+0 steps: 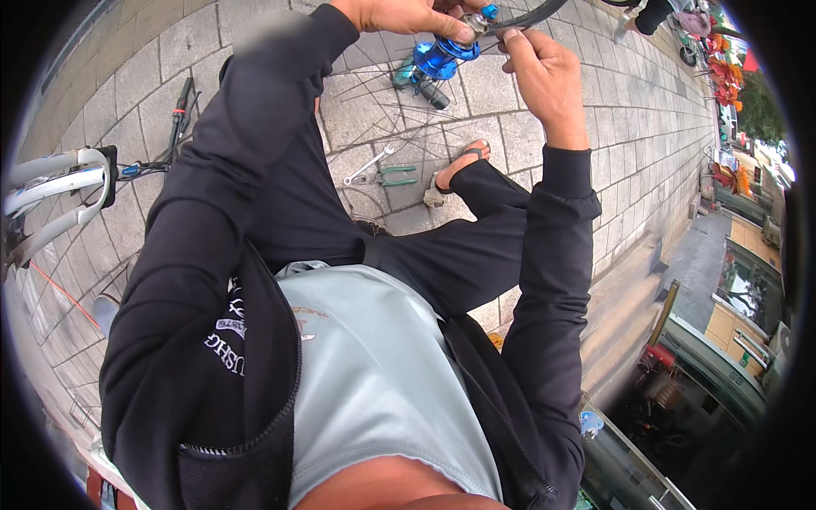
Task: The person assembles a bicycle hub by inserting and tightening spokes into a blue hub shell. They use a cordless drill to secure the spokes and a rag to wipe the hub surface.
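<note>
A bright blue bicycle wheel hub (438, 61) is at the top of the head view, with thin dark spokes fanning out from it over the paving. My left hand (412, 15) is closed at the hub's silver end (476, 25), its thumb pressed on the metal beside a small blue cap (489, 11). Just right of the hub, my right hand (544, 75) pinches thumb and forefinger together on what looks like a thin spoke. A black tyre (531, 17) curves away above it. The upper frame edge cuts off part of the left hand and the wheel.
On the paving between my legs lie a silver wrench (370, 166) and green-handled pliers (396, 176). A dark cylinder (434, 95) is below the hub. To the left are a white bicycle fork (59, 183) and a black bar with a red band (179, 115). Shopfronts line the right.
</note>
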`<state>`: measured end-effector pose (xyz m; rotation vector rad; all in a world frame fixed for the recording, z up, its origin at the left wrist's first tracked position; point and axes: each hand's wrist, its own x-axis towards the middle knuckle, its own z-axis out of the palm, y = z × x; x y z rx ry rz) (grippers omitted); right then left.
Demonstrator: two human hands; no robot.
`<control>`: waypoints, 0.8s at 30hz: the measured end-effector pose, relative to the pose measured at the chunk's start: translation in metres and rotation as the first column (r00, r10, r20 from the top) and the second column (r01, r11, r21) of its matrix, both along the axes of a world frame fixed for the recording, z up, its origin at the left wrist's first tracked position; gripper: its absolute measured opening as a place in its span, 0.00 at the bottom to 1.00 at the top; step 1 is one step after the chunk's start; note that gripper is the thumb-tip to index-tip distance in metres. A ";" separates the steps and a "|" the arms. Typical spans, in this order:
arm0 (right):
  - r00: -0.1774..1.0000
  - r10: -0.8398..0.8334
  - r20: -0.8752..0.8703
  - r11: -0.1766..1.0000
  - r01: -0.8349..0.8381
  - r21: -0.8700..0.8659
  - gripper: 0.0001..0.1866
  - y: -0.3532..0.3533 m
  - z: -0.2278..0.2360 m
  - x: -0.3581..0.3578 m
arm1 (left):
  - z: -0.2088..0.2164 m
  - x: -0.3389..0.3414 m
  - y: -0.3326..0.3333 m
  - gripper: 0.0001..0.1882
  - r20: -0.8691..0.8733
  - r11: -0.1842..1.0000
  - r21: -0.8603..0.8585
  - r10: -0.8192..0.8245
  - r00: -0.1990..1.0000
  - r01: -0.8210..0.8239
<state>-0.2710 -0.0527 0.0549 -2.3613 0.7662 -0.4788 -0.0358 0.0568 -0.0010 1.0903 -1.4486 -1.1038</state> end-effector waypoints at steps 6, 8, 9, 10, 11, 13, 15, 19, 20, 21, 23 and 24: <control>1.000 -0.002 -0.024 0.992 0.005 0.124 0.20 0.015 -0.017 0.002 | -0.011 0.000 -0.002 0.27 -0.200 0.992 -0.051 0.103 0.974 -0.116; 0.996 -0.024 0.092 0.933 -0.011 0.360 0.21 0.024 -0.015 -0.005 | -0.014 0.002 -0.002 0.28 -0.250 0.995 -0.014 0.090 0.964 -0.097; 0.992 -0.084 0.091 0.905 0.037 0.423 0.22 0.022 -0.023 -0.013 | -0.014 0.004 -0.002 0.28 -0.260 0.994 0.011 0.105 0.960 -0.105; 0.991 -0.123 0.060 0.907 0.088 0.411 0.22 0.024 -0.033 -0.020 | -0.014 0.004 -0.004 0.28 -0.270 0.994 0.034 0.112 0.956 -0.107; 0.996 -0.089 -0.003 0.917 0.083 0.390 0.22 0.028 -0.050 -0.024 | -0.011 0.003 -0.005 0.28 -0.298 0.996 0.022 0.092 0.950 -0.089; 0.996 0.013 -0.086 0.919 0.022 0.394 0.24 0.042 -0.071 -0.020 | -0.007 0.005 -0.003 0.28 -0.345 0.998 0.002 0.064 0.936 -0.068; 0.999 -0.052 -0.006 0.921 0.050 0.386 0.20 0.051 -0.095 -0.019 | -0.010 0.004 -0.007 0.28 -0.312 0.995 -0.039 0.073 0.947 -0.090; 0.985 -0.170 0.021 0.947 0.157 0.281 0.14 0.068 -0.105 -0.014 | -0.009 0.004 -0.006 0.27 -0.312 0.996 -0.008 0.081 0.946 -0.088; 0.991 -0.130 0.024 0.989 0.128 0.068 0.12 0.069 -0.112 -0.017 | -0.008 0.006 -0.009 0.26 -0.239 0.994 -0.040 0.092 0.967 -0.105; 0.994 -0.102 0.027 0.994 0.103 -0.020 0.11 0.068 -0.122 -0.019 | -0.013 0.004 -0.006 0.27 -0.170 0.987 -0.073 0.129 0.977 -0.143; 0.992 -0.106 -0.064 0.994 0.105 -0.027 0.10 0.074 -0.125 -0.021 | -0.020 0.000 -0.001 0.27 -0.089 0.975 -0.093 0.192 0.977 -0.200; 0.992 -0.107 -0.071 0.993 0.103 -0.059 0.10 0.071 -0.126 -0.019 | -0.020 0.002 -0.004 0.26 -0.161 0.983 -0.061 0.161 0.974 -0.173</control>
